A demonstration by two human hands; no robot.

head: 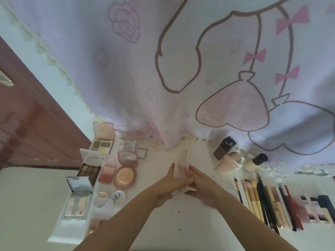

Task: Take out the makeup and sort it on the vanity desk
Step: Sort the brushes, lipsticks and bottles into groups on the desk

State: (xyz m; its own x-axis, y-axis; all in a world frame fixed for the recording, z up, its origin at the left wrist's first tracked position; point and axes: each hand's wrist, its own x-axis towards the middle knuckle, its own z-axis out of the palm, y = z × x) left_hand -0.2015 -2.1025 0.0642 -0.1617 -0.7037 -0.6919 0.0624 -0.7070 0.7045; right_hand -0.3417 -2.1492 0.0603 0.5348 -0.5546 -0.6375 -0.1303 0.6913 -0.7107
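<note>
Both my hands meet at the middle of the white vanity desk (181,223). My left hand (168,182) and my right hand (199,183) press from either side on a flat white pouch (182,165) that stands on edge between them. Open eyeshadow palettes (101,144) and round pink powder compacts (125,175) lie in rows on the left. On the right, brushes and pencils (253,200) lie side by side, followed by lipstick tubes (311,209). Foundation bottles (224,147) and a pink sponge case (228,163) stand behind them.
A hanging cloth with pink cartoon prints (181,69) covers the wall behind the desk and drapes onto its back edge. A reddish-brown door (27,124) stands at the left. A white puff marked with letters (118,196) lies near my left forearm.
</note>
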